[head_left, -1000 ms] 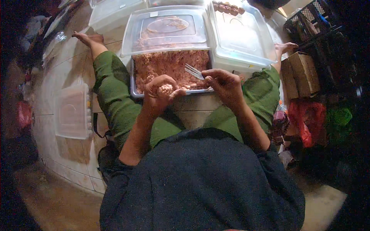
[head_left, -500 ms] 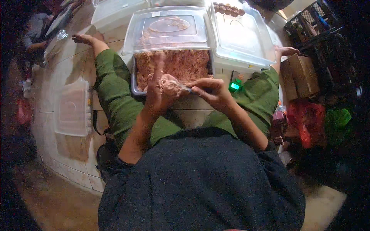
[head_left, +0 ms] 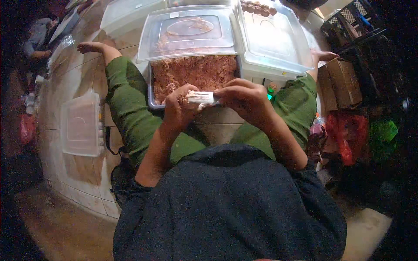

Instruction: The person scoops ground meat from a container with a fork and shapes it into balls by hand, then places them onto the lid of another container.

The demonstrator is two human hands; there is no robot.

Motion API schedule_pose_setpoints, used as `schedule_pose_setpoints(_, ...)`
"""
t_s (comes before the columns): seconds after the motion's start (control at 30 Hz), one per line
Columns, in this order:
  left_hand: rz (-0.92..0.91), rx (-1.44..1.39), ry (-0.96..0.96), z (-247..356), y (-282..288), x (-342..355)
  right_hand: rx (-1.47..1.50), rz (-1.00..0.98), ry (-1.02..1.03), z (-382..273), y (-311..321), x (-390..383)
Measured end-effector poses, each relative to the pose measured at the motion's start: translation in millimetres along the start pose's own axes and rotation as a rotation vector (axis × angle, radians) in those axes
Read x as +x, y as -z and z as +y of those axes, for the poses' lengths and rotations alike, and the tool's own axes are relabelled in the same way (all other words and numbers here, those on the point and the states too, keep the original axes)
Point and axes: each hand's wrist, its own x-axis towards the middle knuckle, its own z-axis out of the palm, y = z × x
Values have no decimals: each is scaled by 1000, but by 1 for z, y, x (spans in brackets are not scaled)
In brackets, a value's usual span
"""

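My right hand (head_left: 247, 96) pinches a pale, smeared fork (head_left: 203, 97), its tines lying toward the left. Facing it, my left hand (head_left: 178, 106) has its fingers curled around a lump of pinkish-brown mixture (head_left: 188, 96). The fork lies against this lump, and the tines and fingers hide much of it. Just beyond both hands is a dark-rimmed tub (head_left: 151, 93) filled with crumbly reddish-brown mixture (head_left: 196, 71). A clear plastic lid (head_left: 189, 32) covers its far part.
At the back right, a translucent box (head_left: 276, 43) holds brown lumps (head_left: 259, 8) along its far end. A device with a green light (head_left: 270, 93) sits by my right leg. Another clear lidded box (head_left: 81, 124) stands left, and a cardboard box (head_left: 339, 85) right.
My left fingers, stretched out before, have curled around the lump. The fork has turned so that its tines show flat, and my right hand has moved slightly to the right.
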Motion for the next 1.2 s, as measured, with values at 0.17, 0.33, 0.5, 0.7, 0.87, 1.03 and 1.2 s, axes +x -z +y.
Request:
schedule_pose_setpoints(0.17, -4, -15, -68, -5, 0, 0, -14, -76, -34, 11, -4, 0)
schedule_pose_setpoints(0.33, 52, -325, -106, -19, -9, 2, 65, -19, -174, 18, 1, -6)
schedule_pose_setpoints(0.5, 114, -262, -79, -23, -12, 6, 326, 79, -382, 25, -19, -24)
schedule_pose_setpoints(0.7, 86, 73, -259, -32, 1, 13, 326, 10, -315, 15, -42, -22)
schedule_pose_setpoints(0.87, 59, -300, -2, -51, -4, 8, 360, -32, -447, 14, -44, -15)
schedule_pose_setpoints(1.03, 176, -61, -112, -41, 3, 12, 216, 39, -302, 18, -47, -9)
schedule_pose_setpoints(1.2, 28, -333, 103, -48, 11, 14, -36, -95, -169, 11, -42, 8)
